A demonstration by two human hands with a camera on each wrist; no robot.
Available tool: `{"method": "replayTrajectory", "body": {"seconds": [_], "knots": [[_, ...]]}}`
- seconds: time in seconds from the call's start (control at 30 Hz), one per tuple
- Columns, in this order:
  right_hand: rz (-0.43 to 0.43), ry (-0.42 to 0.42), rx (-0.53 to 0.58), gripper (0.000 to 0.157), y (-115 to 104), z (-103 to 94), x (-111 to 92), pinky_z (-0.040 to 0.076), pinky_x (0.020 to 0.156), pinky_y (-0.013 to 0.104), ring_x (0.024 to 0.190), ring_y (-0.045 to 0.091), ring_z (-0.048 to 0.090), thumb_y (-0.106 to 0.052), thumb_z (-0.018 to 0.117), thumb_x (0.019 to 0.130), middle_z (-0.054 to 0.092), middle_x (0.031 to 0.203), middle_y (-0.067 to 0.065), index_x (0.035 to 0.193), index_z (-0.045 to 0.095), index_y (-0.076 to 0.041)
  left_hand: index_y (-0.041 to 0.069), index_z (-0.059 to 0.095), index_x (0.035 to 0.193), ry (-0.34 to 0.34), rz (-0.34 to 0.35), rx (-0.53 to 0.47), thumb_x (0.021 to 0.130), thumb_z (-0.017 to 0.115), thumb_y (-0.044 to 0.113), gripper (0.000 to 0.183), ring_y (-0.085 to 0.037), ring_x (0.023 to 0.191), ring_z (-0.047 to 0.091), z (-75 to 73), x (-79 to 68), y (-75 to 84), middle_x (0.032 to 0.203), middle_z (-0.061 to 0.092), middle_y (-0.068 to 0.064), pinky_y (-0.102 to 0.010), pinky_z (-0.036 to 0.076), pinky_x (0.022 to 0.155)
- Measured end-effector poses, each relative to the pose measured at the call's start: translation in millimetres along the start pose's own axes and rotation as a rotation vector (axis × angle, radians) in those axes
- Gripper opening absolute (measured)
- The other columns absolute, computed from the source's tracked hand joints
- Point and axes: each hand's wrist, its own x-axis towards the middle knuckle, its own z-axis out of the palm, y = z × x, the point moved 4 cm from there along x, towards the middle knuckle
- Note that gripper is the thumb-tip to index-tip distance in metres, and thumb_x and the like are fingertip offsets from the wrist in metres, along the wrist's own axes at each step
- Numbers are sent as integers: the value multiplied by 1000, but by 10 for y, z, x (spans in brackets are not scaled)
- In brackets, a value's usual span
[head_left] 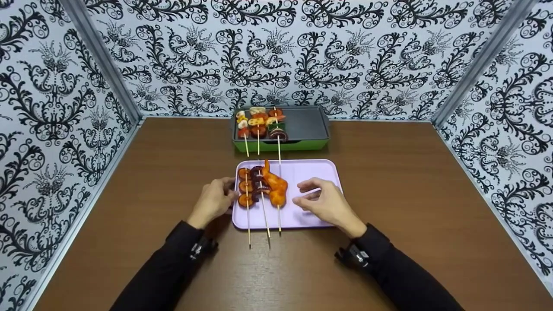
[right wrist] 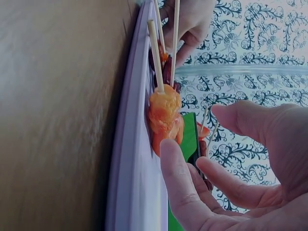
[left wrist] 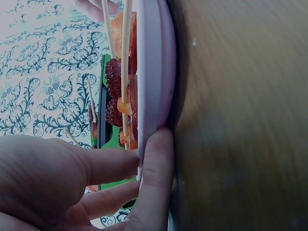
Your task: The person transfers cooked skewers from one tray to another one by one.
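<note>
A lilac tray (head_left: 309, 172) lies on the table between the two hands. On its left half are three skewers side by side: one of round orange-brown slices (head_left: 243, 200), one of dark red, bumpy pieces (left wrist: 113, 77), and one with an orange chicken wing (head_left: 276, 185). Their sticks stick out past the tray's near edge. My left hand (head_left: 214, 198) grips the tray's left rim, thumb on one side and fingers on the other. Over the tray's right half, my right hand (head_left: 326, 203) is held with fingers spread apart from the thumb, close to the wing and holding nothing.
Behind the tray stands a green grill (head_left: 302, 147) with a dark top plate (head_left: 304, 123). Several mixed skewers (head_left: 258, 123) lie on its left side, sticks pointing toward me. Patterned walls (head_left: 276, 52) enclose the brown table (head_left: 402, 194) at the back and sides.
</note>
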Motion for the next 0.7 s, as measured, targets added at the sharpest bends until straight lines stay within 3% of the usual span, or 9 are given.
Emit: {"method": "replayTrajectory", "body": {"seconds": [0.27,0.53,0.7], "knots": [[1,49,-41,53,-2,-89,68,74,85,29,117,39,85,-18,96,98,77,142,27,141,75,5,3,69,159,-2,-15,-19,111,75,9,49,-29,100,79,-13,3,-24,118,79,-18,-34,72,74],[15,81,-35,56,-30,-153,153,74,86,30,122,39,85,-18,97,97,76,146,27,143,74,4,2,69,160,5,-9,2,110,75,10,50,-32,105,78,-9,5,-25,125,80,-21,-38,70,82],[-7,98,-71,60,-74,-188,205,75,95,39,126,40,83,-20,97,96,75,150,26,147,74,2,1,71,157,17,16,7,109,75,9,48,-31,102,76,-4,-3,1,117,81,-18,-40,68,85]]}}
